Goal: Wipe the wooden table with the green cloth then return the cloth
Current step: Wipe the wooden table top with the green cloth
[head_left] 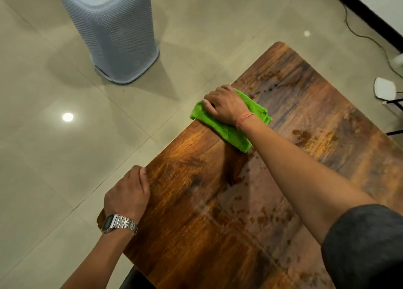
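Observation:
The wooden table (pixel 218 212) runs from the lower middle to the upper right, its dark top wet with droplets and smears. A folded green cloth (pixel 231 134) lies at the table's left edge, partly hanging over it. My right hand (pixel 224 104) presses flat on the cloth, fingers curled over its far end at the table edge. My left hand (pixel 128 196), with a metal watch on the wrist, grips the table's near left edge, fingers closed around the rim.
A tall grey perforated air purifier (pixel 113 33) stands on the tiled floor beyond the table's left side. A cable (pixel 359 35) trails along the floor at the upper right, near a white chair base (pixel 385 88).

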